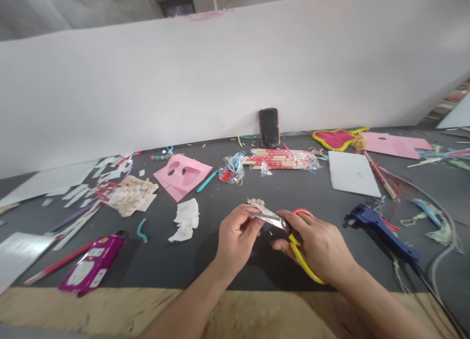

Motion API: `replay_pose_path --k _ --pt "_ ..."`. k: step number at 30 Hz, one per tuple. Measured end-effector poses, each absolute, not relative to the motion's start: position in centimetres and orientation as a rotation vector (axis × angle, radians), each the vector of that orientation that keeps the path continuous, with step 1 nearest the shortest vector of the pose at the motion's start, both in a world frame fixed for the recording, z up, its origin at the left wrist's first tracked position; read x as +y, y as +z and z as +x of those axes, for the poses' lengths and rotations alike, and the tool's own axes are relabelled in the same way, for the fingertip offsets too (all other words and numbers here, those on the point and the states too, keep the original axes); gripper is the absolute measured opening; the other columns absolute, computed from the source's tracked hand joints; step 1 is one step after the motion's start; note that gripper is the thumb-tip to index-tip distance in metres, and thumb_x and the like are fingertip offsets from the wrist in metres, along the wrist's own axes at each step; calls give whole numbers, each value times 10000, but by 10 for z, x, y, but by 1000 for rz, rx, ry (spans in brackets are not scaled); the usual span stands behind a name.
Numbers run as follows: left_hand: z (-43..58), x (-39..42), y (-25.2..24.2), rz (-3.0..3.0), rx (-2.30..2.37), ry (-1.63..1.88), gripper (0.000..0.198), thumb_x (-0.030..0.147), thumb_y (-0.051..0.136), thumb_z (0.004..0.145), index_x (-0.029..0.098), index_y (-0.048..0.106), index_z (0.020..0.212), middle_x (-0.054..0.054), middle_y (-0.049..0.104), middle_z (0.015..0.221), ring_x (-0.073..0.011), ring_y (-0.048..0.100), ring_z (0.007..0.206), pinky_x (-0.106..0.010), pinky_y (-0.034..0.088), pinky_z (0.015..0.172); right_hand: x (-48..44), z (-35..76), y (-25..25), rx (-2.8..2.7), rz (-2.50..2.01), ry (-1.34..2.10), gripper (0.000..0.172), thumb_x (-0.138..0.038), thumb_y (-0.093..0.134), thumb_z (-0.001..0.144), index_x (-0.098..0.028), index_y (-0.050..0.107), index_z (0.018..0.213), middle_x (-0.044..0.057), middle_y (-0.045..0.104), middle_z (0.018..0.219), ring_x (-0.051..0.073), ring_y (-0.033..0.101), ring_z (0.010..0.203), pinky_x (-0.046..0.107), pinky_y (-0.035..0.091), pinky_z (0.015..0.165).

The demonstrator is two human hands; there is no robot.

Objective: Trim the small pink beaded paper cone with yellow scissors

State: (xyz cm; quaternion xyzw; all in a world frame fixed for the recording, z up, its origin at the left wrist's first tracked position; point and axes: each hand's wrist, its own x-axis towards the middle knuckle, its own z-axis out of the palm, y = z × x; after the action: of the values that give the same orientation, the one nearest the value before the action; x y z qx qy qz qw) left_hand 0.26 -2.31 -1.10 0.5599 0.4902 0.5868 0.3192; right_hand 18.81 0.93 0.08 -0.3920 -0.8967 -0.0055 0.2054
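Observation:
My right hand (319,246) grips a pair of scissors (279,222) with a yellow and a red handle, the steel blades pointing left. My left hand (235,236) is closed in a pinch at the blade tips, holding a small beaded strip (256,201) that sticks up just past the fingers. Both hands hover over the dark grey mat (205,260), close together near its front middle. A crumpled white tissue (186,219) lies just left of my left hand.
A blue glue gun (378,229) with its cord lies right of my hands. A pink cut-out card (182,175), a sheet of shells (132,194), a magenta packet (91,263), a bundle of sticks (282,159), white foam (352,174) and a propped phone (269,127) surround them.

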Motion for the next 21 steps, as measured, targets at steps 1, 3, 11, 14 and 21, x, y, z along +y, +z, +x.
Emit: replay_pose_path --k 1,3,11,14,21 --pt "2 -23 -12 1474 1285 1554 84 199 576 848 162 605 779 -17 614 874 -57 554 548 -168 489 514 9 188 2 -2496 -1083 -15 575 -657 392 844 -185 544 1137 73 672 867 208 644 715 285 427 584" --pt "1 -24 -12 1487 1278 1580 92 198 577 847 160 613 772 -24 623 880 -62 562 544 -174 491 508 9 188 3 -2491 -1075 -11 620 -689 407 815 -182 544 1145 82 669 877 215 644 727 293 440 601" --pt "1 -24 -8 1507 1291 1536 161 229 562 854 146 613 726 -53 640 888 -66 554 499 -185 485 460 9 186 4 -2513 -1111 63 522 -612 387 873 -185 567 1114 85 674 868 198 644 723 276 449 589" --pt "2 -23 -8 1491 1302 1517 176 236 557 854 143 602 711 -58 638 888 -68 552 498 -185 486 452 9 187 0 -2513 -1101 90 462 -560 379 901 -191 568 1105 58 675 812 173 631 654 255 421 539" --pt "2 -26 -7 1484 1321 1492 182 218 542 864 145 592 705 -41 618 877 -54 537 485 -186 462 465 7 187 1 -2497 -1071 51 452 -534 344 925 -177 585 1062 35 671 704 147 599 550 238 347 486"
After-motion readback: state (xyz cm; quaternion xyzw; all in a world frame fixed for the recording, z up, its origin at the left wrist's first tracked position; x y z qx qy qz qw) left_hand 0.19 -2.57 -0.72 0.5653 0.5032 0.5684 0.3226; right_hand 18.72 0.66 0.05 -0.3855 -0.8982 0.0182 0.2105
